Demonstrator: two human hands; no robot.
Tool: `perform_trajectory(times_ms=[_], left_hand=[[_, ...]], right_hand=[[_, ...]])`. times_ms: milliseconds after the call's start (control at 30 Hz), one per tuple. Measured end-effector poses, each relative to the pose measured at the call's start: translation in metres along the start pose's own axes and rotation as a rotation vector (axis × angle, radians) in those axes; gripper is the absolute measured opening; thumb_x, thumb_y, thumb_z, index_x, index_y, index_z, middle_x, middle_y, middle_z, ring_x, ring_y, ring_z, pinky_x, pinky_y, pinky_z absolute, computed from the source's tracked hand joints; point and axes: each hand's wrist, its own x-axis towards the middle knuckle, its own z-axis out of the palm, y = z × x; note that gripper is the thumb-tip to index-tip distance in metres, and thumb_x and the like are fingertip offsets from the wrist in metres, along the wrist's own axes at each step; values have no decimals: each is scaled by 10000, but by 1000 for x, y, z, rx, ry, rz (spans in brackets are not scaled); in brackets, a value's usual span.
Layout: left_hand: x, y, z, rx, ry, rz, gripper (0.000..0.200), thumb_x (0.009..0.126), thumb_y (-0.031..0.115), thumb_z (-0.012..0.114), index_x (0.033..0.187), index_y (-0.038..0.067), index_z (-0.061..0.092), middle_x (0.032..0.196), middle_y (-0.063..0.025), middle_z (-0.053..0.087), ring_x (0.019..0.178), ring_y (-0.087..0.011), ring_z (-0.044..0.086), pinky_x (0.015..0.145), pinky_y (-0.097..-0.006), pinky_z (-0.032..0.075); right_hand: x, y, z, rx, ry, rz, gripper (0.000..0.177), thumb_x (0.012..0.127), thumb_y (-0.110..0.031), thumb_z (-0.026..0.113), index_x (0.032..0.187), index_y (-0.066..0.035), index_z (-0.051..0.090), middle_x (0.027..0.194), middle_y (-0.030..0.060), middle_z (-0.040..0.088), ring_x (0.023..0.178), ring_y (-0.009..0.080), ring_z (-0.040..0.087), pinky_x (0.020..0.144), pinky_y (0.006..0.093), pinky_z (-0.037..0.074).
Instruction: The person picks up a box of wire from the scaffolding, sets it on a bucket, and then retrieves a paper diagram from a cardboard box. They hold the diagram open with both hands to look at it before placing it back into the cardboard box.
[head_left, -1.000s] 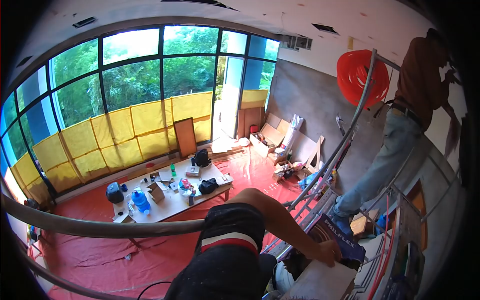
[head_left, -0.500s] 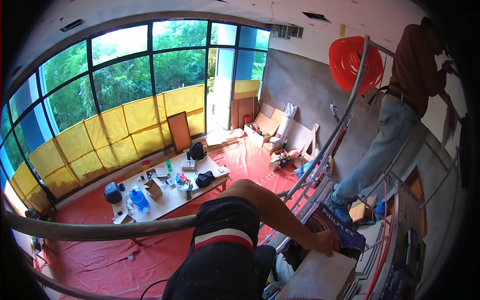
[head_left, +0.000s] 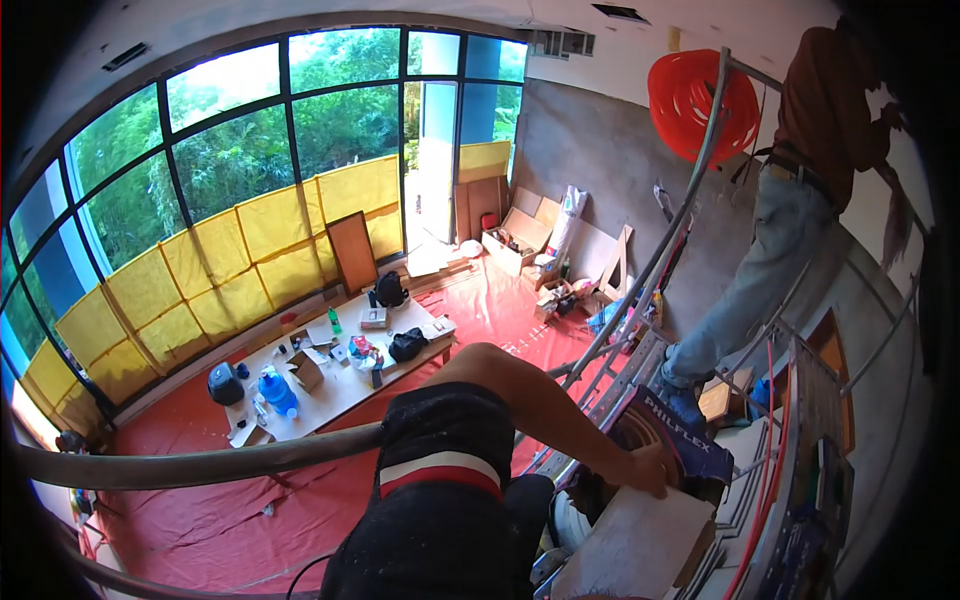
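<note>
My left hand reaches across to the right, its bare forearm coming out of a dark sleeve with a white and red stripe. Its fingers curl over the far end of a pale, flat-topped box. Right beside the fingers stands a dark blue PHILFLEX box with a coil of brownish cable showing in its open side. Under my forearm, a white rounded object is partly hidden. My right hand is out of view.
A metal rail crosses at the left. Another person stands high on scaffolding at right, near a hanging orange coil. Far below, a cluttered table stands on red floor sheeting. Red tubing runs down at right.
The view has shifted slightly, so the room sits a little further left and higher. My left hand stays at the end of the pale box.
</note>
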Motion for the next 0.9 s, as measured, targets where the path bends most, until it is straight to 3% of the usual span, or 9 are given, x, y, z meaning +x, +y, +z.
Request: perform_trajectory(times_ms=[333, 400, 467, 500, 567, 600, 667, 767, 900], left_hand=[[-8, 10, -4, 53, 4, 59, 284, 610, 48, 710, 886, 28, 650, 862, -84, 636, 813, -177, 614, 693, -294, 502], [-1, 4, -8, 314, -78, 272, 309, 679, 136, 675, 957, 13, 621, 917, -109, 620, 863, -205, 601, 756, -347, 490], [67, -131, 15, -1356, -545, 24, 583, 840, 440, 367, 1129, -53, 483, 1054, -173, 555, 959, -295, 550, 885, -461, 410], [54, -108, 12, -1173, -496, 72, 528, 828, 391, 406, 1115, -42, 502, 1036, -155, 569, 941, -273, 558, 865, -443, 422], [14, -29, -11, 53, -266, 301, 425, 803, 293, 483, 1085, -19, 540, 1000, -118, 597, 906, -231, 575, 827, -409, 446], [10, -21, -14, 61, -277, 266, 378, 790, 244, 522, 1070, -8, 559, 982, -100, 611, 889, -209, 583, 807, -391, 458], [-2, -6, -12, -8, -253, 134, 305, 766, 146, 599, 1041, 15, 596, 946, -63, 639, 853, -166, 599, 768, -356, 482], [-4, 6, -5, -11, -119, -25, 332, 716, 126, 691, 1028, 39, 622, 878, -54, 662, 792, -129, 615, 716, -291, 495], [-8, 6, -9, 86, -103, -21, 369, 730, 169, 717, 1029, -2, 584, 895, -97, 645, 801, -149, 606, 712, -281, 480]], right_hand=[[-62, 38, -48, 29, 174, 53, 229, 833, -82, 550, 930, 125, 547, 974, 156, 586, 899, 246, 546, 825, 394, 414], [-88, 55, -63, 47, 244, 64, 224, 832, -78, 550, 925, 125, 548, 969, 154, 587, 894, 244, 547, 821, 395, 416], [-119, 68, -75, 59, 326, 51, 219, 831, -74, 549, 920, 126, 549, 964, 152, 588, 889, 243, 549, 817, 395, 417], [-128, 72, -80, 36, 346, 25, 217, 831, -72, 549, 918, 126, 549, 962, 151, 588, 886, 242, 549, 816, 396, 418], [-143, 41, -89, -182, 245, 220, 195, 840, -93, 561, 855, 100, 576, 812, 135, 605, 777, 203, 549, 733, 374, 432], [-144, 39, -83, -264, 326, 55, 184, 840, -118, 573, 809, 63, 598, 707, 129, 588, 699, 169, 521, 672, 363, 426], [-140, 30, -88, -28, 260, 229, 318, 829, -264, 605, 831, 52, 634, 816, 160, 656, 772, 218, 611, 736, 348, 439], [-133, 32, -73, 516, 421, 90, 482, 783, -23, 630, 1217, 14, 423, 1141, 72, 522, 1095, 168, 469, 961, 309, 341], [-131, 27, -73, 587, 382, 111, 593, 763, 19, 638, 1278, -7, 344, 1209, 79, 469, 1127, 189, 446, 977, 336, 332]])
